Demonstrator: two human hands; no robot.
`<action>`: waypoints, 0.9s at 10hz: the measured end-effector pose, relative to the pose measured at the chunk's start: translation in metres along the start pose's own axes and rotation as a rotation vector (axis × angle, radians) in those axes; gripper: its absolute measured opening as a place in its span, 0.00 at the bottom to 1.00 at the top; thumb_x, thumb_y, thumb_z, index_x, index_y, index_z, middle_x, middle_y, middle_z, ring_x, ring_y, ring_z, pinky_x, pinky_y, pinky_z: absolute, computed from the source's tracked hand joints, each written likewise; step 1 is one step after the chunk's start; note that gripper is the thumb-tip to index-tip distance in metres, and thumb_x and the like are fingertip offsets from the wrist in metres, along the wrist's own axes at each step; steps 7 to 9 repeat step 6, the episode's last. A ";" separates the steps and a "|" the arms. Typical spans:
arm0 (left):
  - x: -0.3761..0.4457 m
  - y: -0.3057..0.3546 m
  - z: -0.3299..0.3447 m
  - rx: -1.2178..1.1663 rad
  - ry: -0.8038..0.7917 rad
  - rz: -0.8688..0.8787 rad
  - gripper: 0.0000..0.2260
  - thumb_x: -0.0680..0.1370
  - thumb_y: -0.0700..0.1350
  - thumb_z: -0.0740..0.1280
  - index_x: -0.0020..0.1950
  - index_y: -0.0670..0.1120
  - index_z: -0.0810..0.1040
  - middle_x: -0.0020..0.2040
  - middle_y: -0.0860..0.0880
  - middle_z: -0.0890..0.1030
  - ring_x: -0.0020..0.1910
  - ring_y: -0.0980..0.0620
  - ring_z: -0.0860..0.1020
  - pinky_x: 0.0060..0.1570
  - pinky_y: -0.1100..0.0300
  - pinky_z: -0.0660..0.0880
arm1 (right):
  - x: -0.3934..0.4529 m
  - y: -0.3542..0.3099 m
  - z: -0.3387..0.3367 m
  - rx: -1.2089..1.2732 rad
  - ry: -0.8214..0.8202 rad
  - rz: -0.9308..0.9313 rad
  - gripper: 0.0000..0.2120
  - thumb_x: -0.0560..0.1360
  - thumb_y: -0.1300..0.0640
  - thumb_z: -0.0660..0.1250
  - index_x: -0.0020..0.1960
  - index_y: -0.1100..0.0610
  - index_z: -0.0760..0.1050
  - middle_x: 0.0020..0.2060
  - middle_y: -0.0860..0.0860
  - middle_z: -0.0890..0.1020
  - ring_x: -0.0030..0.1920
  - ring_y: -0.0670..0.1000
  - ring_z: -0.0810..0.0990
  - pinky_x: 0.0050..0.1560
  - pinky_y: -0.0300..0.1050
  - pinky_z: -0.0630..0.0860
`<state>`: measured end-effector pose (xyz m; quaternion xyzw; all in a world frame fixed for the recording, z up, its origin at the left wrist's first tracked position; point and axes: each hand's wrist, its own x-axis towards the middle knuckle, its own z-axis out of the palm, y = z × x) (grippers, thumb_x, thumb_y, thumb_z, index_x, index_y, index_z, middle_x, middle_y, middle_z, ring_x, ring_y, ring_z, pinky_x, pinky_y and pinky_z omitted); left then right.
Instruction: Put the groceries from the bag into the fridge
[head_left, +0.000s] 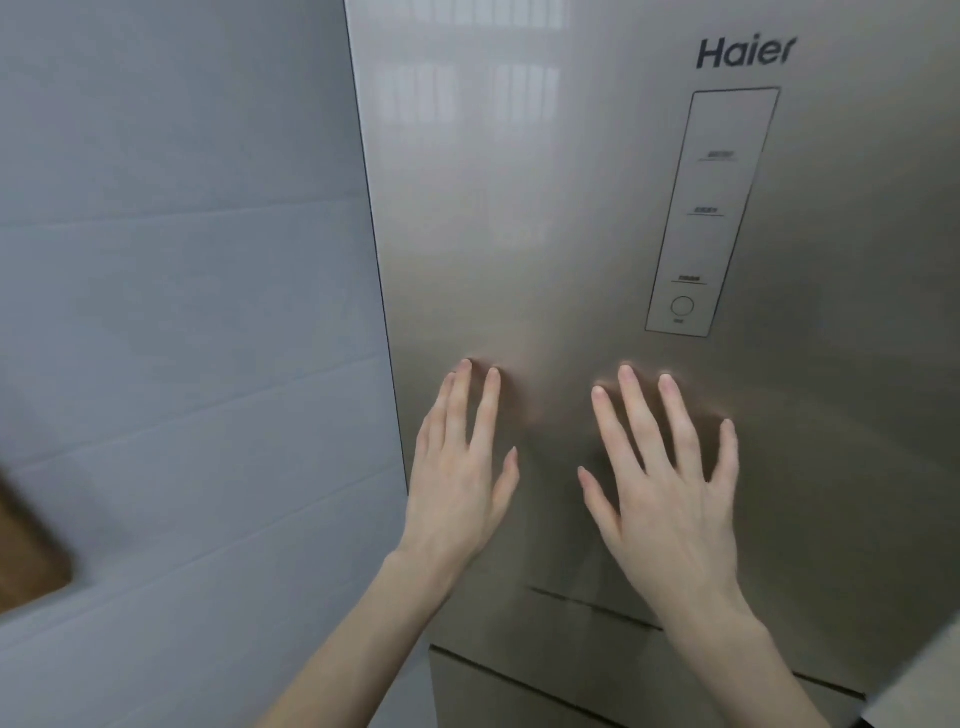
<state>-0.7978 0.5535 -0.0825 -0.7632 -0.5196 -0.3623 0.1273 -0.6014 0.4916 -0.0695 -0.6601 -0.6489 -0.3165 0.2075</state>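
A tall brushed-metal fridge (571, 208) fills the right of the view, its upper door closed. My left hand (457, 478) lies flat against the door near its left edge, fingers spread and pointing up. My right hand (670, 483) is pressed flat on the door beside it, just below the control panel (711, 213). Neither hand holds anything. No bag and no groceries are in view.
Below my hands a dark seam marks the top of a lower drawer or door (571, 675). A grey tiled wall (182, 312) stands to the left of the fridge. A brown wooden corner (26, 561) shows at the left edge.
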 end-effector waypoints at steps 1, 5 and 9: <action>0.006 -0.003 0.011 0.001 0.012 0.008 0.36 0.81 0.51 0.65 0.84 0.46 0.51 0.84 0.42 0.51 0.83 0.42 0.53 0.78 0.48 0.62 | 0.001 -0.003 0.010 -0.051 0.015 0.013 0.40 0.80 0.43 0.65 0.85 0.51 0.50 0.85 0.53 0.48 0.84 0.59 0.49 0.75 0.76 0.54; 0.006 -0.019 0.002 0.028 -0.034 0.100 0.36 0.82 0.53 0.64 0.85 0.48 0.50 0.84 0.44 0.51 0.83 0.44 0.54 0.75 0.43 0.63 | 0.008 -0.009 0.013 0.104 0.158 -0.003 0.32 0.82 0.46 0.65 0.83 0.53 0.61 0.83 0.54 0.59 0.82 0.58 0.59 0.78 0.70 0.56; -0.001 -0.021 -0.022 0.054 -0.033 0.088 0.34 0.82 0.52 0.64 0.84 0.47 0.51 0.84 0.45 0.51 0.83 0.45 0.54 0.77 0.43 0.61 | 0.018 -0.013 0.002 0.255 0.246 -0.022 0.27 0.83 0.46 0.64 0.79 0.55 0.67 0.80 0.55 0.67 0.80 0.58 0.65 0.80 0.64 0.57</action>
